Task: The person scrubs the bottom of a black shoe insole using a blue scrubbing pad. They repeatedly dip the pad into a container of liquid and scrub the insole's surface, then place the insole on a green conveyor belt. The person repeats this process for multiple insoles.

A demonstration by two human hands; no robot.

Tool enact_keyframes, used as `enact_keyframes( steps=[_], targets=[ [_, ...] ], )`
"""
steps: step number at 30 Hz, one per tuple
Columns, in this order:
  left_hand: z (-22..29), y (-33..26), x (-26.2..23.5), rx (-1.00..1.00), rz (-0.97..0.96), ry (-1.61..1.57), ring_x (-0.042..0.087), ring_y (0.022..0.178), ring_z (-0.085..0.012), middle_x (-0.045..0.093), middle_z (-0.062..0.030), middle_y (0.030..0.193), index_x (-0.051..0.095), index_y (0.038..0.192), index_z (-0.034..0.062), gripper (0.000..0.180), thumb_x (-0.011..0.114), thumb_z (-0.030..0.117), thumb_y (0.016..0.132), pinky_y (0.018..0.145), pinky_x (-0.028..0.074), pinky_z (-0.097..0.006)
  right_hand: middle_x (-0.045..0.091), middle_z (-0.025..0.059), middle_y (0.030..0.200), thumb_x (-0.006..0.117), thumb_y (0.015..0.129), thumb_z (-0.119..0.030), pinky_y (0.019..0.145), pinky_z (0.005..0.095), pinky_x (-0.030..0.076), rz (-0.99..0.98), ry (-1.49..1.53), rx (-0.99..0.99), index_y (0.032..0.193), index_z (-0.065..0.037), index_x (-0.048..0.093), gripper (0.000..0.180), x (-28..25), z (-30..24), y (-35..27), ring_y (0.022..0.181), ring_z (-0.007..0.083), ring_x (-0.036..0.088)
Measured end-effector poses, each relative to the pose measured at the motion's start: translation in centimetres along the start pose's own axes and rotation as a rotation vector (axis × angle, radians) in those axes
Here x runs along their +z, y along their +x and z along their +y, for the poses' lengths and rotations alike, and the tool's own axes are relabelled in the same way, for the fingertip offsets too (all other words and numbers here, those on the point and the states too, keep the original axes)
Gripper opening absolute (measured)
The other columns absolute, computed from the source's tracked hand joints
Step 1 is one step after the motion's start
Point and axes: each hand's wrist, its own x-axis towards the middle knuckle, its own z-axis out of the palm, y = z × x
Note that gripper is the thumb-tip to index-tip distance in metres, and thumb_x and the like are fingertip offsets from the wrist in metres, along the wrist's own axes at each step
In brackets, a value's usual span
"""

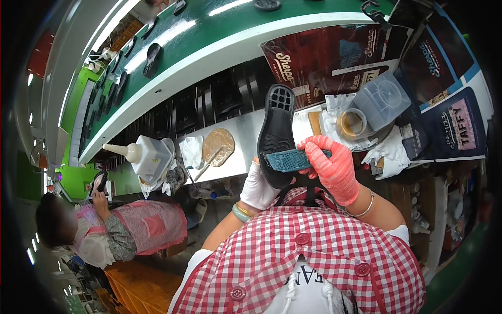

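Note:
A black shoe sole [275, 125] stands lengthwise in front of my chest, its square-patterned end pointing away from me. My left hand [258, 188], in a white glove with bare fingertips, grips the near end of the sole. My right hand [332, 170], in a pinkish-red knit glove, is closed round a flat blue-green brush [286, 161]. The brush lies across the near half of the sole and appears to touch it. Part of the sole's near end is hidden behind the brush and my fingers.
A green conveyor [219, 23] carrying several soles curves across the far side. On the metal bench are a white squeeze bottle [151, 157], a brown round pad [218, 146], a clear plastic container [381, 100] and a round cup [351, 124]. Another person [125, 227] works at the left.

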Motion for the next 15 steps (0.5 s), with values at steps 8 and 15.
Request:
enact_keyframes(
  steps=[8, 15],
  targets=[
    [0.1, 0.1, 0.5, -0.072, 0.157, -0.049, 0.060, 0.102, -0.0232, 0.058, -0.0087, 0.122, 0.051, 0.128, 0.0135, 0.063, 0.040, 0.063, 0.090, 0.075, 0.053, -0.037, 0.065, 0.0063, 0.086, 0.056, 0.094, -0.016, 0.058, 0.0229, 0.050, -0.186, -0.052, 0.031, 0.100, 0.001, 0.065, 0.021, -0.4, 0.3, -0.4, 0.069, 0.0094, 0.062],
    [1.0, 0.5, -0.5, -0.274, 0.054, 0.088, 0.064, 0.079, -0.0233, 0.065, -0.0085, 0.106, 0.053, 0.123, 0.0150, 0.064, 0.026, 0.065, 0.093, 0.055, 0.047, -0.035, 0.065, 0.0058, 0.088, 0.053, 0.095, -0.022, 0.057, 0.0215, 0.050, -0.446, -0.270, 0.067, 0.106, 0.001, 0.063, 0.027, -0.8, -1.0, 1.7, 0.069, 0.0093, 0.062]
  ],
)
